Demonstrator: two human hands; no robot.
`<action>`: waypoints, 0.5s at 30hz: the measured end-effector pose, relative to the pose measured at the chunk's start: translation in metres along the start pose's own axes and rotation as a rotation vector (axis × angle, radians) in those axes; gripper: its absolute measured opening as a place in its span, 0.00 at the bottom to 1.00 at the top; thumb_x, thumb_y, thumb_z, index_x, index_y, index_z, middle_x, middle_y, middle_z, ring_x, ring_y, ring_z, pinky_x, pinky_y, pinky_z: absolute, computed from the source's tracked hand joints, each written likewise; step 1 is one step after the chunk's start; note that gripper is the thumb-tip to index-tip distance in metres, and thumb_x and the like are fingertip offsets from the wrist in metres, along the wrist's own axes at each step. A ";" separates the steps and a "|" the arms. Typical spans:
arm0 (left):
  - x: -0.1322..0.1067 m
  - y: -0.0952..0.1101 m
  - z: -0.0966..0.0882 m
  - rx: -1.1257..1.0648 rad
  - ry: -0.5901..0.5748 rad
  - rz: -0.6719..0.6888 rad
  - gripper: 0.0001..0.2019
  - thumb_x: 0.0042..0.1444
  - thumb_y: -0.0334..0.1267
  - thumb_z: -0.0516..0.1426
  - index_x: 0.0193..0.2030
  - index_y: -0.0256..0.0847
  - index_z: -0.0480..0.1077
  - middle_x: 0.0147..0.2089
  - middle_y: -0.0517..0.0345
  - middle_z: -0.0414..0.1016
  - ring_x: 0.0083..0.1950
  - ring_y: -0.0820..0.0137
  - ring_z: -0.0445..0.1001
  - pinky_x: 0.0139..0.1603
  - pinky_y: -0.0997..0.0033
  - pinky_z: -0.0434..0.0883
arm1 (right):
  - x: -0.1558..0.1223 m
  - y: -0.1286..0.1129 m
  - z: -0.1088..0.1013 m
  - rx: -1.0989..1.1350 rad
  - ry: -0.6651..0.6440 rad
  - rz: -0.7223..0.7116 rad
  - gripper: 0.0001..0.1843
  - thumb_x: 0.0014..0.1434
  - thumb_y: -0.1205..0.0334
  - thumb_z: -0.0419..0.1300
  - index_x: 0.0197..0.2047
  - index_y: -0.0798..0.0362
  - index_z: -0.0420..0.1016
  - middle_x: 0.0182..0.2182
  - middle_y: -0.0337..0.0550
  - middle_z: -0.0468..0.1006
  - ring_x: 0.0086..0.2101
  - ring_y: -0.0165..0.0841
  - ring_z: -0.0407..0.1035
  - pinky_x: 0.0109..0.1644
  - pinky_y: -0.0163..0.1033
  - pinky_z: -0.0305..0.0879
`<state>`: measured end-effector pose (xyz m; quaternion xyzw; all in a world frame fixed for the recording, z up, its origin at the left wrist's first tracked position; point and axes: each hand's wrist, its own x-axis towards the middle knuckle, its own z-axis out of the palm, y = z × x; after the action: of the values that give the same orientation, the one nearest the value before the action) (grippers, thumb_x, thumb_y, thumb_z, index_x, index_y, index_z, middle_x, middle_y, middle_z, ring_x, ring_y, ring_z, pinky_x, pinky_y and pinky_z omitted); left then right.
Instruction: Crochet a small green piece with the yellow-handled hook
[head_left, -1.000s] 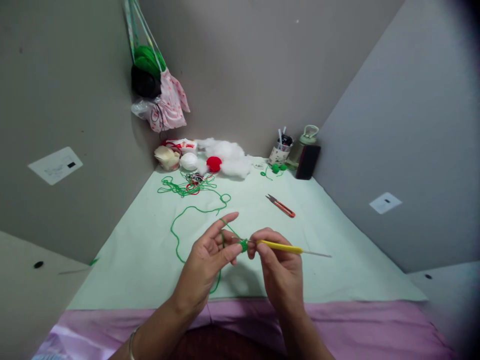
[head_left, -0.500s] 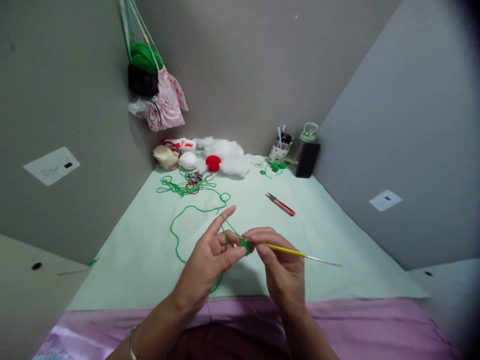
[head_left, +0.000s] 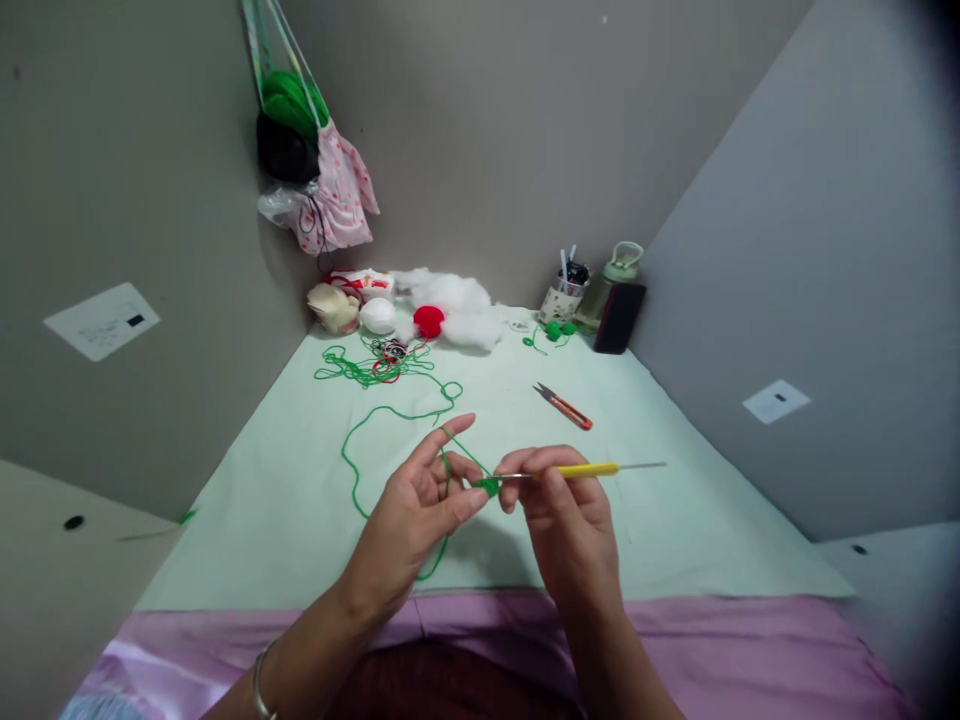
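Note:
Between the thumb and fingers of my left hand (head_left: 409, 510) is a small green crochet piece (head_left: 487, 486). Green yarn (head_left: 466, 450) runs over my raised left index finger and down to the piece. My right hand (head_left: 574, 520) grips a crochet hook (head_left: 589, 470) by its yellow handle, and the hook lies nearly level. Its metal tip reaches the green piece; whether it is inside a stitch I cannot tell. A slack strand of the yarn loops on the table to the left of my hands.
Thread snips (head_left: 562, 406) with orange handles lie beyond my right hand. Tangled green yarn (head_left: 367, 368), a red ball (head_left: 428, 321) and white stuffing (head_left: 457, 300) sit at the back. A phone (head_left: 620, 318) leans against a bottle (head_left: 626, 262) beside a pen cup (head_left: 562, 298).
The crochet hook has swung from sloping down to the right to nearly level. My right hand has turned with it and its fingertips have drawn slightly back from the green piece.

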<state>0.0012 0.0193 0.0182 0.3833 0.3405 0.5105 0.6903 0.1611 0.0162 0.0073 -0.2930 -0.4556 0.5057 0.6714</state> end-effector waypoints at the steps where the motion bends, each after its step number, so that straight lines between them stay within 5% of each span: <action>1: 0.000 0.000 -0.001 0.007 -0.004 0.008 0.35 0.54 0.36 0.71 0.69 0.48 0.69 0.39 0.61 0.72 0.31 0.78 0.61 0.30 0.76 0.59 | 0.000 -0.001 0.000 0.006 -0.009 0.000 0.09 0.69 0.54 0.64 0.38 0.49 0.80 0.35 0.42 0.85 0.28 0.30 0.74 0.35 0.38 0.73; 7: -0.002 0.001 -0.004 0.048 -0.031 0.038 0.32 0.57 0.37 0.70 0.68 0.49 0.70 0.39 0.60 0.72 0.32 0.76 0.60 0.31 0.75 0.59 | 0.000 -0.007 -0.005 -0.041 -0.097 -0.015 0.10 0.71 0.56 0.61 0.40 0.49 0.79 0.37 0.43 0.85 0.28 0.30 0.76 0.35 0.39 0.73; 15: -0.005 0.000 -0.007 0.117 -0.015 0.062 0.29 0.57 0.39 0.70 0.66 0.52 0.73 0.40 0.61 0.72 0.34 0.75 0.63 0.35 0.75 0.64 | -0.009 -0.013 -0.009 -0.315 -0.178 -0.208 0.11 0.74 0.63 0.55 0.45 0.47 0.79 0.40 0.43 0.83 0.36 0.34 0.76 0.42 0.44 0.73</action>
<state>-0.0063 0.0157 0.0156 0.4373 0.3525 0.5077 0.6532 0.1736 0.0041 0.0118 -0.3001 -0.6142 0.3802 0.6230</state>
